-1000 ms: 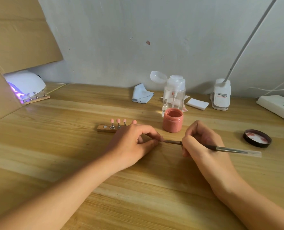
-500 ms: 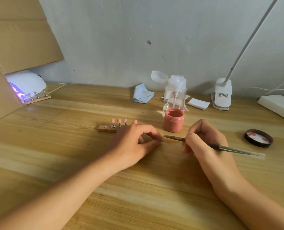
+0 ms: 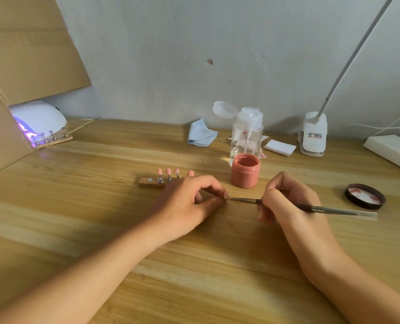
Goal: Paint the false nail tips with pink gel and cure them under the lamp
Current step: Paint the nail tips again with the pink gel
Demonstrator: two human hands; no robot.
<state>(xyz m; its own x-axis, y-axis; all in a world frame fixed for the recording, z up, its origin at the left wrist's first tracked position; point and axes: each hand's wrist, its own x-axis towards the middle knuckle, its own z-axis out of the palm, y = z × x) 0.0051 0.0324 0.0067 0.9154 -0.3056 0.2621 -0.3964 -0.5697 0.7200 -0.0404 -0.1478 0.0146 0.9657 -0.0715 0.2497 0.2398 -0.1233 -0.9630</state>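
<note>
Painting step: the left hand (image 3: pixel 189 203) pinches what is probably a hidden false nail tip against the thin grey-handled brush (image 3: pixel 323 209) the right hand (image 3: pixel 290 202) grips, near the open pink gel jar (image 3: pixel 245 171); next, careful even strokes.

Count: pink nail tips (image 3: pixel 168 171) on stands, 4 visible. Wooden strips (image 3: pixel 147 182), 2. Gel jar (image 3: pixel 244 174), 1. Lid (image 3: pixel 365 196), 1. Brush (image 3: pixel 334 209), 1. Pump bottle (image 3: pixel 247 134), 1. Cloth (image 3: pixel 201 134), 1.

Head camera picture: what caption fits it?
Right hand holds a brush to the nail tip pinched by the left hand, near the open pink gel jar.
</note>
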